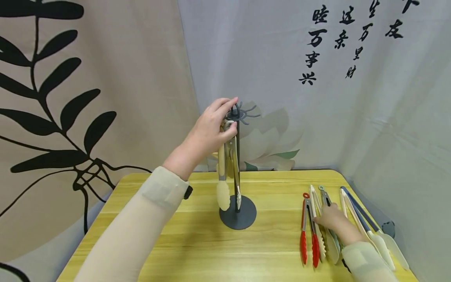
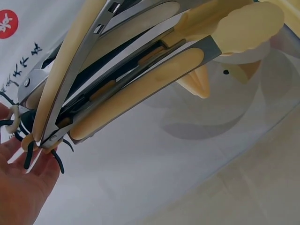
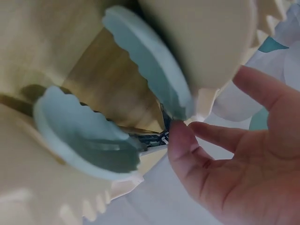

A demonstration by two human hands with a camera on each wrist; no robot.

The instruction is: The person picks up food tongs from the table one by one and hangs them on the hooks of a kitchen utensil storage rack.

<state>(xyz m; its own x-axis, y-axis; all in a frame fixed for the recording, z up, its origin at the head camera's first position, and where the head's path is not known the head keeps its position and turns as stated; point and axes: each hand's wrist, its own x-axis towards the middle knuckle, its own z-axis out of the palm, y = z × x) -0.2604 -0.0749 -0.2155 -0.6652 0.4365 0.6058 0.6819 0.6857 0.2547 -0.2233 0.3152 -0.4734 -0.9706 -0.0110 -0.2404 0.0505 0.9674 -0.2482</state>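
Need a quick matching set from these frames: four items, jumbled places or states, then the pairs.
Items:
1. Left grip
2. Right grip
3. Stand
4. Red-tipped tongs

Places or states:
A. Lying on the table, right of the stand in the head view
B. Dark grey, standing upright
C. At pale-blue-tipped tongs
D. At the stand's top

Pairs: 1-D, 2-C, 3-B, 4-A

A plain cream sleeve point(image 1: 116, 235) runs from the bottom left, its cuff point(image 1: 163, 189) ringed by a broad greyish band, a small black piece point(image 1: 188, 192) beside the bare left hand point(image 1: 211, 127). A matching cuff point(image 1: 359, 252) borders the bare right hand point(image 1: 334, 218), lower right.
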